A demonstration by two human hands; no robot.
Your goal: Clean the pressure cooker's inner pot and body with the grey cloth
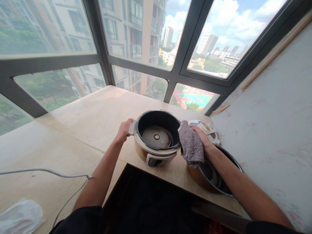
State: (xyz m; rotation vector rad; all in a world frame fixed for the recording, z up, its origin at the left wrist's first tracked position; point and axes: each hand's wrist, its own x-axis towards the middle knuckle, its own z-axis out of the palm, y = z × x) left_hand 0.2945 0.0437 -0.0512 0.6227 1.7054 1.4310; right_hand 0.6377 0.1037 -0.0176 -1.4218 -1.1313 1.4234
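An electric pressure cooker (161,159) stands upright on the window ledge, its lid off and its inner pot out, so the round heating plate (148,136) shows at the bottom. My left hand (124,130) is closed around the cooker's left side handle. A grey-brown cloth (191,144) is bunched in my right hand (202,139), against the cooker's right rim. It hides the cooker's right handle. Below my right forearm sits the dark inner pot (207,178), partly covered by the arm. Behind the cloth lies the white lid (207,128).
Framed windows (146,63) border the pale ledge (83,123) at the back. A papered wall (275,130) rises on the right. A grey cable (48,171) runs across the left side near a crumpled white plastic bag (21,216). The ledge's front edge drops into a dark gap.
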